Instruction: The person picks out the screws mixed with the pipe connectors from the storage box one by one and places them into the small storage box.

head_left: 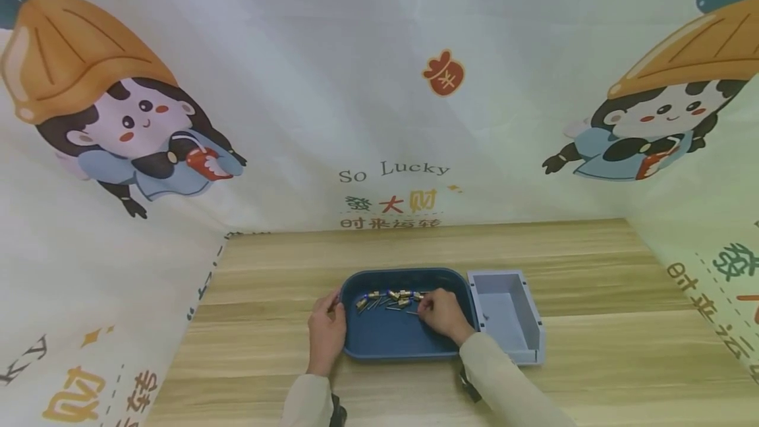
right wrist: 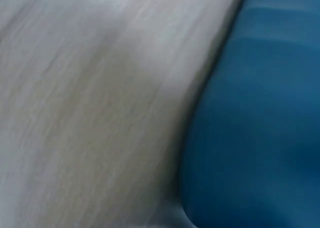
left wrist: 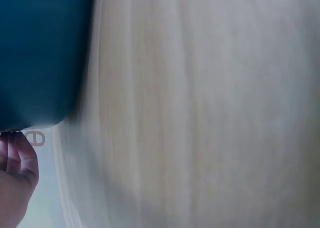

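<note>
The left hand (head_left: 327,336) clasps the left end of the blue tray (head_left: 391,340), likely steadying it, while near the brass fittings (head_left: 404,294) and thin metal pins (head_left: 394,309) inside, the right hand (head_left: 443,314) bends its fingers, whether round a piece I cannot tell, and rightmost sits a grey bin (head_left: 501,313), the fittings showing in the head view alone.

A dark blue tray (head_left: 391,338), rounded at its corners, lay flat with the left hand (head_left: 327,331) gripping its left rim. Brass fittings (head_left: 404,294), some blue-ringed, and slender metal pins (head_left: 394,309) lay scattered toward its far side, where the right hand's (head_left: 443,313) fingertips met them. A pale grey bin (head_left: 504,315) sat just beside.
</note>
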`<state>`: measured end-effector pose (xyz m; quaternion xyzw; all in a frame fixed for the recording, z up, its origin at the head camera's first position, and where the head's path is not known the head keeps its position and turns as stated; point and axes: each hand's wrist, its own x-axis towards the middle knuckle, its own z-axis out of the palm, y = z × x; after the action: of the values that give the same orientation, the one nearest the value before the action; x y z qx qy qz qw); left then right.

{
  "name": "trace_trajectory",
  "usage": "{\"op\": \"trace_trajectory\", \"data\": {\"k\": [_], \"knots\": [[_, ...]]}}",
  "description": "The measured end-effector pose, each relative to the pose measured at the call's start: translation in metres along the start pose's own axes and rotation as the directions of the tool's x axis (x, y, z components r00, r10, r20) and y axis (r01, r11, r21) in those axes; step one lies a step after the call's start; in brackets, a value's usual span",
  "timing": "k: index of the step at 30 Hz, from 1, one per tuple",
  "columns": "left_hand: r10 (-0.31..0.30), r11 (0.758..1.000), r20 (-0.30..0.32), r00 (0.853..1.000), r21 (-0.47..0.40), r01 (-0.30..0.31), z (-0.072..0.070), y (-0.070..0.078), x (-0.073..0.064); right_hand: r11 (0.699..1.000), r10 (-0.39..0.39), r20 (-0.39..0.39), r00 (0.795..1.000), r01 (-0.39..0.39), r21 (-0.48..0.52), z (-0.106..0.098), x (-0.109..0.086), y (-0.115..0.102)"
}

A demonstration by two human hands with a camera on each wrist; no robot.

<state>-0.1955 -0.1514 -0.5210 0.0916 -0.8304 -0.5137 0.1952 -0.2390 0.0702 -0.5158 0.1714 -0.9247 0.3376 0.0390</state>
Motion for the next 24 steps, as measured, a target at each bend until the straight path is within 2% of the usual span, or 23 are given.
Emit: {"op": "trace_trajectory", "data": {"k": [6, 12, 24], "knots": [[0.003, 1.0, -0.014, 1.0, -0.005, -0.003, -0.001, 0.001, 0.001, 0.999, 0.032, 0.006, 0.999, -0.032, 0.036, -0.004, 0.003, -0.003], [0.01, 1.0, -0.01, 1.0, 0.0, -0.01, -0.003, 0.002, 0.003, 0.998, 0.025, 0.015, 1.0, -0.026, 0.052, -0.01, 0.004, -0.009], [-0.018, 1.0, 0.015, 1.0, 0.025, 0.017, 0.001, -0.002, -0.001, 0.997, 0.043, 0.011, 0.999, -0.044, 0.067, -0.025, -0.009, -0.007]]}}
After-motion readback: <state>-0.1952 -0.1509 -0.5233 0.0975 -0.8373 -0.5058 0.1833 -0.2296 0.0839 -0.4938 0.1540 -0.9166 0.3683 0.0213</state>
